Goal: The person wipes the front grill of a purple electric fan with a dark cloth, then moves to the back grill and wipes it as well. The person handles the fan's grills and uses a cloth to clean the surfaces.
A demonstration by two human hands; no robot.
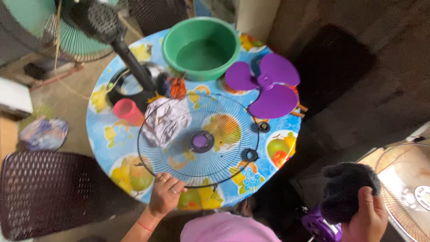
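Gripping the near rim of the round wire fan guard (pixel 198 139), your left hand (pixel 165 195) closes its fingers over the wires at the table's (pixel 101 134) front edge. The guard lies flat at the middle of the fruit-patterned round table. Beyond the guard sits a green basin (pixel 201 47) holding water; to the guard's right rear lies a purple fan blade (pixel 268 85). A pink cup (pixel 128 111) stands at the guard's left edge, and crumpled cloth (pixel 165 117) lies under its wires. Off the table, well right of the guard, your right hand (pixel 367 215) clutches a dark fuzzy cloth (pixel 344 189).
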